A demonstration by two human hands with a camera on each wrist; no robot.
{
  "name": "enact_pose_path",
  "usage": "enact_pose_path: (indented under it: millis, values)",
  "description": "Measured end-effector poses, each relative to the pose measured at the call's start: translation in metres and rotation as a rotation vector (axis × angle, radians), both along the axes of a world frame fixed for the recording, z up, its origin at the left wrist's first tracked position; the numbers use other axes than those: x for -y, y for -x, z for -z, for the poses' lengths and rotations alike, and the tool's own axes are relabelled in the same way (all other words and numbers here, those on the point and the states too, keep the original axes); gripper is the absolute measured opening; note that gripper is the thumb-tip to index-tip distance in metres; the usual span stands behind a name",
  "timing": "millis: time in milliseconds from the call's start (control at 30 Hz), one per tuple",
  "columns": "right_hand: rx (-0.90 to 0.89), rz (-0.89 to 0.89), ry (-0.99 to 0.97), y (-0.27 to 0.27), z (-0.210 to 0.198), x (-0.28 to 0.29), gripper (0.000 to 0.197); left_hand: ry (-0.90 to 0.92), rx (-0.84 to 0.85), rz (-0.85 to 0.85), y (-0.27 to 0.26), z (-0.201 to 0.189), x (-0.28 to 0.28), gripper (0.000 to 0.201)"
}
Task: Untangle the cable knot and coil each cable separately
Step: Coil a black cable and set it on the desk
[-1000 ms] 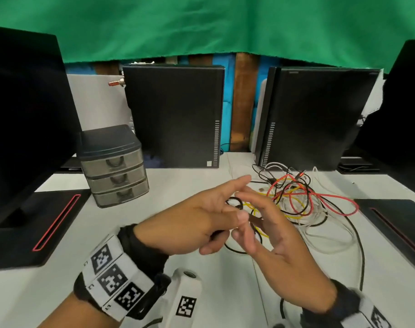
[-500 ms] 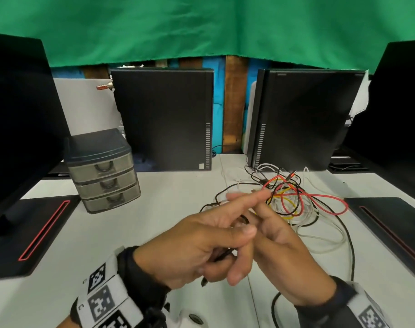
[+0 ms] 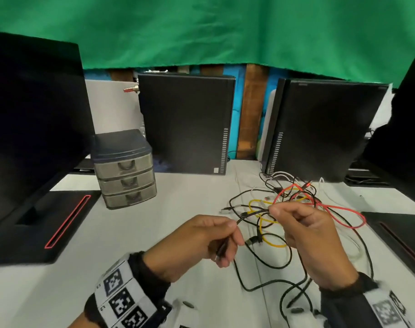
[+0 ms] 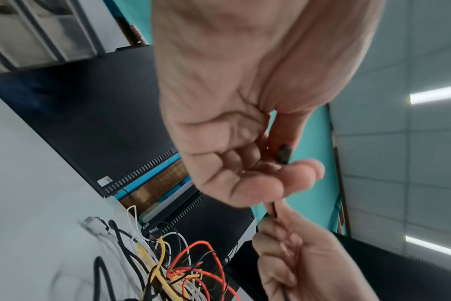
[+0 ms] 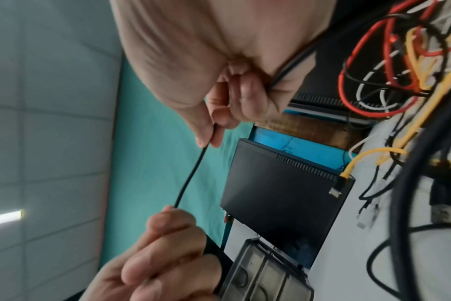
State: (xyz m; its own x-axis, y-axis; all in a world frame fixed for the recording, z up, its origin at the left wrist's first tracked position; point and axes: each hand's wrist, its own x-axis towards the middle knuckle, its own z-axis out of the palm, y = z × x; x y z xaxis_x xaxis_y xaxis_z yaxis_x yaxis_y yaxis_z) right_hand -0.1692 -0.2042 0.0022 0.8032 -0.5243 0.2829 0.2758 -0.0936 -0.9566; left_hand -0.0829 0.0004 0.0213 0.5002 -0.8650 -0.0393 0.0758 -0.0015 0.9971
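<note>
Both hands have drawn apart since half a second ago, when their fingers overlapped. Now the left hand pinches a black cable between thumb and curled fingers, its plug end poking out below the fist. Just to its right, the right hand pinches the same cable between thumb and forefinger, a short stretch spanning the gap. Beyond the right hand's knuckles lies the cable knot of red, yellow, white and black strands on the white table.
</note>
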Motion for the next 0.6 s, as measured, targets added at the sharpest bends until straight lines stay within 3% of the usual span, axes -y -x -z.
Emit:
enact_pose_path:
  millis: [133,233,400,600]
  values:
    - [0.011,0.055,-0.012,-0.002,0.007,0.005,0.018,0.030,-0.046,-0.001,-0.004,-0.002,-0.004,0.027]
    - [0.067,0.050,0.019,-0.004,0.006,0.002,0.006,0.025,-0.055,-0.009,-0.003,-0.003,-0.004,0.024]
    - [0.077,0.106,0.182,-0.008,0.012,0.003,0.011,0.072,-0.080,-0.158,-0.003,-0.008,-0.003,0.027]
    - [-0.098,-0.065,0.329,-0.010,0.034,-0.017,0.024,0.316,-0.202,-0.231,-0.003,-0.014,-0.004,0.024]
